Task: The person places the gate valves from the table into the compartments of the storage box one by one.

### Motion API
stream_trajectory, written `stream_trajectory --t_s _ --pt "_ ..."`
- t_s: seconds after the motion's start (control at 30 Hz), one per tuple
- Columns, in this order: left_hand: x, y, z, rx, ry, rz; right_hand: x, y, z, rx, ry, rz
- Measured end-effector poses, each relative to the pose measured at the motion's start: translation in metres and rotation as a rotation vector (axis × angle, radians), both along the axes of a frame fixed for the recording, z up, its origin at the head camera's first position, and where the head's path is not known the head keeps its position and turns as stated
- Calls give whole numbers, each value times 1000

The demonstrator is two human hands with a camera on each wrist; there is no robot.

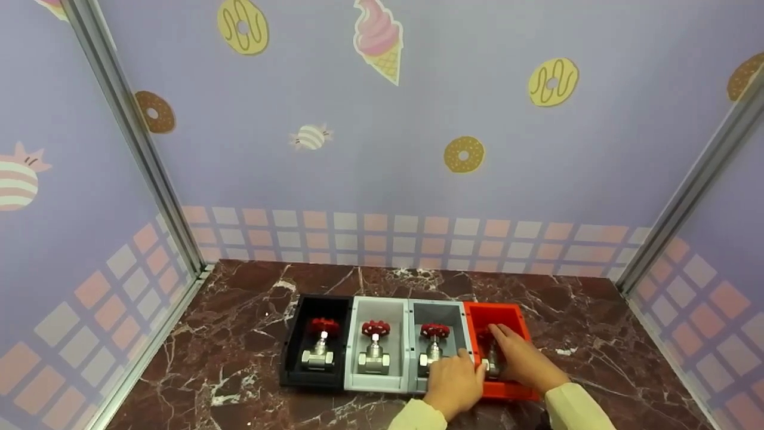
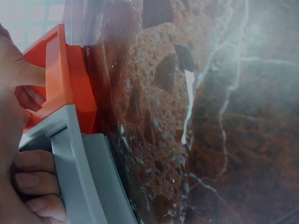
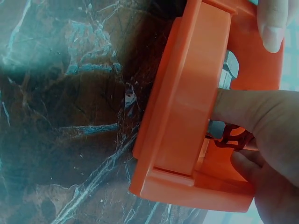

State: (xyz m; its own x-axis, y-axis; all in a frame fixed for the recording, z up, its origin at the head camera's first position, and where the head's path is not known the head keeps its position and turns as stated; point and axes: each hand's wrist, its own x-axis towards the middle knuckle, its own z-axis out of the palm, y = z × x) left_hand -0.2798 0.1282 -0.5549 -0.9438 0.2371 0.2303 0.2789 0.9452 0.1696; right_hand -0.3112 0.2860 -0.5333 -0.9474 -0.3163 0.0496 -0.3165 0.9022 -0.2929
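Four joined boxes stand in a row: black (image 1: 290,377), white (image 1: 358,383), grey (image 1: 416,385) and orange (image 1: 507,391). The first three each show a silver valve with a red handwheel, like the white box's valve (image 1: 374,358). My left hand (image 1: 456,382) straddles the adjoining grey and orange walls; curled fingers (image 2: 35,182) reach into the grey box and a digit hangs inside the orange one. My right hand (image 1: 525,361) reaches into the orange box and holds its valve (image 3: 229,70), with the thumb at the body and fingers by the red handwheel (image 3: 236,137). The hands partly hide this valve.
The boxes stand on a dark red marbled tabletop (image 1: 250,334). Behind it rises a lilac wall (image 1: 358,179) with printed sweets and squares. Side panels with metal corner posts (image 1: 143,137) flank the table.
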Motion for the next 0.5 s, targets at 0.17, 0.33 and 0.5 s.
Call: stream_trajectory --t_s 0.17,0.33,0.5 --pt "0 0 0 3 4 -4 0 -1 0 0 -2 4" --pt "1 -1 -1 3 32 -2 0 -1 -1 4 8 15" --pt "2 -2 0 1 48 -1 0 0 -1 11 21 21"
